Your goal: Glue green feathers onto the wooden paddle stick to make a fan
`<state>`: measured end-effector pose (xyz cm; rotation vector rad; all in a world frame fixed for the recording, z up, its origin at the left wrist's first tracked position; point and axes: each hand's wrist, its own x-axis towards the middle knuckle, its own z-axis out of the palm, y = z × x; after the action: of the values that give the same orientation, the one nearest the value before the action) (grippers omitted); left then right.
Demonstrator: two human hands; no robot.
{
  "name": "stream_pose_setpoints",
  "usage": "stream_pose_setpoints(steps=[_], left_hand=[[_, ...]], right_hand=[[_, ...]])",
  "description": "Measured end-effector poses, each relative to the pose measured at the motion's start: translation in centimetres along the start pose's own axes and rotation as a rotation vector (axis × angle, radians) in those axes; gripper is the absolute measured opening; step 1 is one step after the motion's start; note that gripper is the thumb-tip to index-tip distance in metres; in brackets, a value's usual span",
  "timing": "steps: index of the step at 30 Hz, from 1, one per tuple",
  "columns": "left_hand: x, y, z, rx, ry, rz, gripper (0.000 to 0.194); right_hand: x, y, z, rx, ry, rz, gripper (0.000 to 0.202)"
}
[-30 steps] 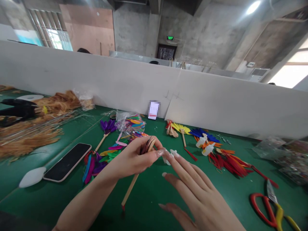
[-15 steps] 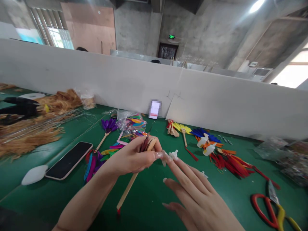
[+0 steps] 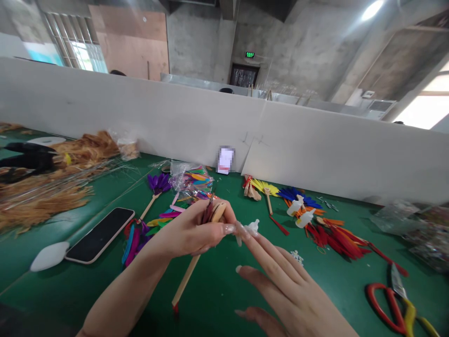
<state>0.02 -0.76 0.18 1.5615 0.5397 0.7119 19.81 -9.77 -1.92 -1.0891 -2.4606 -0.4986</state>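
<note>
My left hand is closed round a small fan with a pale wooden handle. Dark reddish feathers and the rounded wooden head stick up from my fist, and a bit of red cord hangs from the handle's lower end. My right hand has its fingers stretched out and apart; its foremost fingertip meets the thumb and finger of the left. Just behind these fingertips shows a white bottle, partly hidden, probably lying on the table. Small white bits lie beyond my right hand.
Purple and yellow feather fans lie on the green table, with loose coloured feathers, white bottles and red tassels. A phone is at left, scissors at right. A white partition stands behind.
Both hands stay nearly in place. The right fingers have shifted slightly left, and the white bits beyond that hand show more. The fan is tilted a little differently in my left hand.
</note>
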Motion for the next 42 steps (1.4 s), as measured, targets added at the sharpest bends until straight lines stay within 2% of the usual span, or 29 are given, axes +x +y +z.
stream_pose_setpoints(steps=[6, 13, 19, 24, 29, 42], left_hand=[[-0.1, 0.2, 0.1, -0.082, -0.035, 0.033, 0.011], [-0.8, 0.6, 0.0, -0.115, -0.057, 0.029, 0.011], [-0.7, 0.7, 0.2, -0.120, -0.054, -0.006, 0.017], [-0.6, 0.5, 0.3, -0.138, -0.042, -0.015, 0.014], [-0.4, 0.3, 0.4, -0.226, -0.076, 0.012, 0.009], [-0.6, 0.4, 0.3, -0.173, -0.060, -0.068, 0.018]], right_hand=[[0.5, 0.5, -1.2, 0.028, -0.067, -0.058, 0.026], [1.3, 0.7, -2.4, 0.134, -0.032, -0.083, 0.032], [1.2, 0.7, -1.8, 0.103, 0.010, -0.090, 0.030], [0.8, 0.7, -1.3, 0.059, 0.016, -0.106, 0.027], [0.6, 0.7, -1.4, 0.043, 0.028, -0.102, 0.027], [1.0, 0.4, -1.8, 0.028, 0.005, -0.118, 0.033]])
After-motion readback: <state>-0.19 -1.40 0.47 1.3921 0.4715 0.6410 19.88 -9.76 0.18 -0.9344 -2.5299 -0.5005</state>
